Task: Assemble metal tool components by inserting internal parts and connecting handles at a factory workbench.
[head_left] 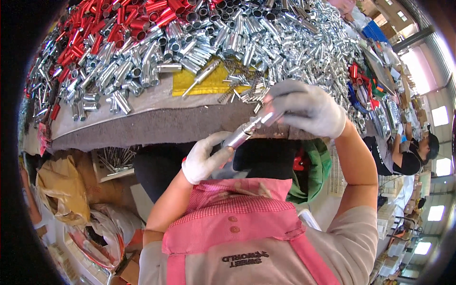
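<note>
My left hand (204, 159), in a white glove, is closed around the lower end of a silver metal tube (237, 137) held at a slant over the table's near edge. My right hand (308, 108), gloved too, has its fingers closed on a shiny metal piece (269, 117) at the tube's upper end. Narrower silver parts (254, 124) show between the two. Motion blurs the right fingertips, so how the pieces join cannot be made out. Just beyond my hands, a slim metal rod with a thicker handle (202, 77) lies on a yellow sheet (183, 84), near dark coil springs (243, 71).
Silver tubes (147, 61) heap across the table, with red tubes (126, 21) at the far left and small silver parts (308, 52) at the right. A green bag (317, 173) hangs below the near edge. Another person (403, 154) works at the right.
</note>
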Demonstrator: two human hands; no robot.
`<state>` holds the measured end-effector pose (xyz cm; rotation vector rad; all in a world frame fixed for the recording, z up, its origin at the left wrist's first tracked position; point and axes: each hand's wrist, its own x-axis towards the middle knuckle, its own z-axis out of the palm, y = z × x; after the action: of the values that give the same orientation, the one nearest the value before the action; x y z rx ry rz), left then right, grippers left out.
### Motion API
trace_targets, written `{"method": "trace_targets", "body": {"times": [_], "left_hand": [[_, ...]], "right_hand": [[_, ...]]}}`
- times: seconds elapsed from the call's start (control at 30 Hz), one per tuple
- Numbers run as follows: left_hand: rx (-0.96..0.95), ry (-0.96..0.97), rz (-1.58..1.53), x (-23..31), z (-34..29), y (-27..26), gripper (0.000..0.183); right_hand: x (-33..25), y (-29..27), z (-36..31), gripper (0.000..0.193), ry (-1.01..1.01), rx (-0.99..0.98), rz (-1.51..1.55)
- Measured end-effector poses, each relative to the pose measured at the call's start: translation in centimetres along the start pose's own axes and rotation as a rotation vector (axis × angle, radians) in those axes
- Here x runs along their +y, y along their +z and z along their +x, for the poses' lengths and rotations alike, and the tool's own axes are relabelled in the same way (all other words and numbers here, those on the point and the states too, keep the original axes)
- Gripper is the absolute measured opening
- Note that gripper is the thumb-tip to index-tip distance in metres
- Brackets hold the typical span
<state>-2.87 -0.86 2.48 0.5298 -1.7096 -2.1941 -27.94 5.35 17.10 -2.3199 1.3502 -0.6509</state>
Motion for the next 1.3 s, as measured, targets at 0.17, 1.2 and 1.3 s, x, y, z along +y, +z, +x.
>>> {"method": "trace_targets", "body": {"times": [0.17,1.2,1.3], "left_hand": [[-0.041,-0.054,0.063,0.4,-1.8,1.2,0.033],[0.002,0.021,0.242,-0.6,-4.4,2.2,0.034],[-0.038,0.108,0.33,-0.7,-4.3,2.3,0.034]], "right_hand": [[-1.9,3.4,-1.3,0.027,-0.13,-0.111,0.08],[-4.1,7.1,-3.3,0.042,0.034,0.18,0.012],[-5.7,5.8,-3.6,0.072,0.871,-0.041,0.338]]}}
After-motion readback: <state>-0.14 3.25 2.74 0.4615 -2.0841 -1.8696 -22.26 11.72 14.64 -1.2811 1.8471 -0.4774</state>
